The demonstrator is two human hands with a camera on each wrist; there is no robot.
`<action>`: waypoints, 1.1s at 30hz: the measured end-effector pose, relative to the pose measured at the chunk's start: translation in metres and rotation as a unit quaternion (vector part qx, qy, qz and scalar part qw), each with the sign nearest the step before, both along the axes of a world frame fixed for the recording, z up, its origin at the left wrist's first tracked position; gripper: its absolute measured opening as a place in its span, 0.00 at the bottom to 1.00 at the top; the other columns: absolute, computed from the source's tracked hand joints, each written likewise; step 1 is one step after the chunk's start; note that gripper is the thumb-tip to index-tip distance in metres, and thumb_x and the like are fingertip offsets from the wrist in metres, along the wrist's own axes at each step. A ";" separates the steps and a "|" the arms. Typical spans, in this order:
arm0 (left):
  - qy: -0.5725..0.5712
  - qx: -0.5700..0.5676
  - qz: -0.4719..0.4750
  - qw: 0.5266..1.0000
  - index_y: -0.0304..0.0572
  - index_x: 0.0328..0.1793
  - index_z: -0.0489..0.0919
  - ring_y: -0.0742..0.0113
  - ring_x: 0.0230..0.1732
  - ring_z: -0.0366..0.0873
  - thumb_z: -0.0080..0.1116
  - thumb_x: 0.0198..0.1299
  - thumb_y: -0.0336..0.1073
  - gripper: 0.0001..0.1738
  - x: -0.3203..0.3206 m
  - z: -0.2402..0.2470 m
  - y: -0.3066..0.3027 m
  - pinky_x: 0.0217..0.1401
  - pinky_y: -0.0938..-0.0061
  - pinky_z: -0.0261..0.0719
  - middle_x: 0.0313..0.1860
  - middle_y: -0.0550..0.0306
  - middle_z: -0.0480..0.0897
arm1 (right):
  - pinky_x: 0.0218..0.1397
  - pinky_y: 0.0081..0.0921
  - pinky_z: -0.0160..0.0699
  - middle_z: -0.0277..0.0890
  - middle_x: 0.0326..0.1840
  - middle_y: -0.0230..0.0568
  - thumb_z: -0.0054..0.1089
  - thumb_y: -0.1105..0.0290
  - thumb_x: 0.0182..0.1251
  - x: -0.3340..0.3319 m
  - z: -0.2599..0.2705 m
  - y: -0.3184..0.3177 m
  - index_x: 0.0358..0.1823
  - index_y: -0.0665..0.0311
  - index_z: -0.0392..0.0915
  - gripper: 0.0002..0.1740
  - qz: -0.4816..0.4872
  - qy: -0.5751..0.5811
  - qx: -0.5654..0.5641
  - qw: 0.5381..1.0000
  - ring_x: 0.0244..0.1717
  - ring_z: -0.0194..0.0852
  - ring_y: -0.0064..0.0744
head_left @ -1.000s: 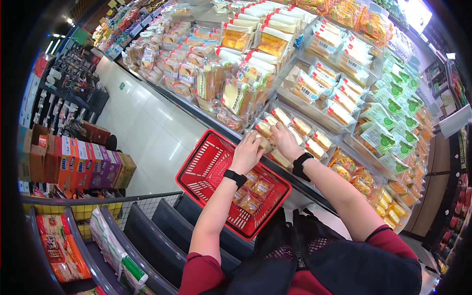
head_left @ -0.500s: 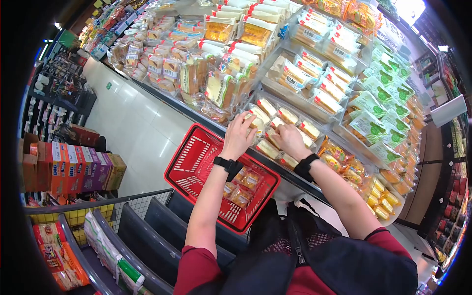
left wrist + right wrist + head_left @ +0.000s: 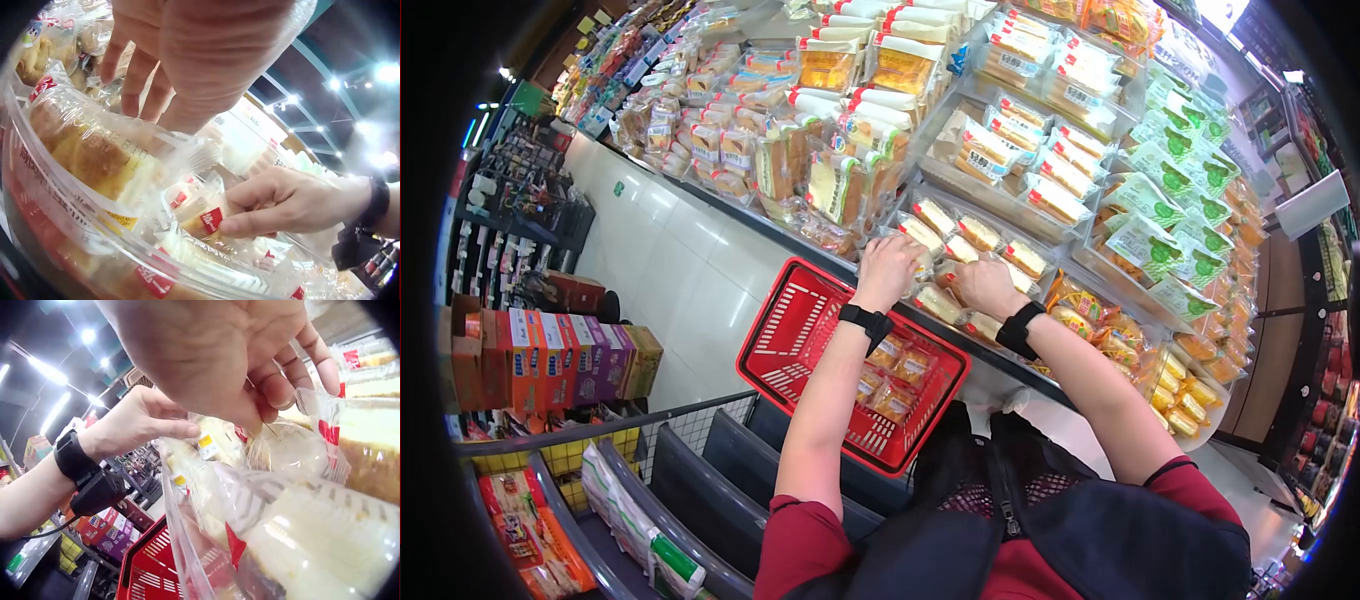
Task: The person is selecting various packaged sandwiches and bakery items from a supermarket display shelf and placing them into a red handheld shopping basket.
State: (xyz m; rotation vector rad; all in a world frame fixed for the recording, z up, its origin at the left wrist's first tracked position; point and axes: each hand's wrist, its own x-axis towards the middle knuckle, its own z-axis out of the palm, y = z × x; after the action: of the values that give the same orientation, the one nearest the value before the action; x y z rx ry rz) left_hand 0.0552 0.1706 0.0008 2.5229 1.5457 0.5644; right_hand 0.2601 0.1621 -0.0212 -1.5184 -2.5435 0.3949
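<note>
While pinching wrapped cake (image 3: 201,219) with right hand (image 3: 988,287), placed left hand (image 3: 887,270) (grip unclear) at edge of clear tray (image 3: 179,528), near red basket (image 3: 820,335), above pale floor (image 3: 675,262).

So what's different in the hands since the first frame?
The right hand moved right, away from the left hand, over the clear plastic tray; its thumb and fingers now pinch a clear-wrapped cake with a red label. Can't tell whether the left hand let go of the round pale packet. Unchanged: red plastic basket, with small golden-brown wrapped cakes inside.
</note>
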 end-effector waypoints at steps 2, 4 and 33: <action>0.026 0.000 -0.019 0.999 0.51 0.47 0.83 0.61 0.52 0.75 0.61 0.52 0.34 0.14 0.004 0.004 0.006 0.57 0.65 0.68 0.46 0.61 0.80 | 0.32 0.41 0.78 0.78 0.22 0.50 0.51 0.68 0.53 0.008 0.003 0.000 0.24 0.63 0.78 0.09 0.000 0.014 0.023 1.000 0.29 0.79 0.49; 0.052 0.001 -0.039 0.998 0.51 0.46 0.83 0.62 0.52 0.76 0.60 0.53 0.34 0.13 0.012 0.007 0.012 0.55 0.67 0.69 0.45 0.62 0.80 | 0.33 0.41 0.78 0.78 0.21 0.50 0.51 0.68 0.52 0.013 0.007 0.002 0.23 0.63 0.78 0.09 0.000 0.028 0.048 0.998 0.29 0.80 0.49; 0.033 -0.006 -0.018 0.999 0.49 0.65 0.70 0.47 0.70 0.59 0.52 0.64 0.48 0.26 0.012 -0.010 -0.023 0.73 0.53 0.50 0.69 0.50 0.65 | 0.50 0.37 0.69 0.70 0.43 0.44 0.59 0.76 0.55 0.162 0.039 -0.154 0.39 0.66 0.74 0.09 -0.157 0.110 0.074 0.979 0.46 0.67 0.46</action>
State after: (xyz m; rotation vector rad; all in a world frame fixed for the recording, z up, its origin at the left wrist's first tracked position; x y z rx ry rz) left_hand 0.0674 0.1473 -0.0089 2.5803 1.5162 0.4700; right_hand 0.4217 0.0085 0.0179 -1.6788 -2.0731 0.3036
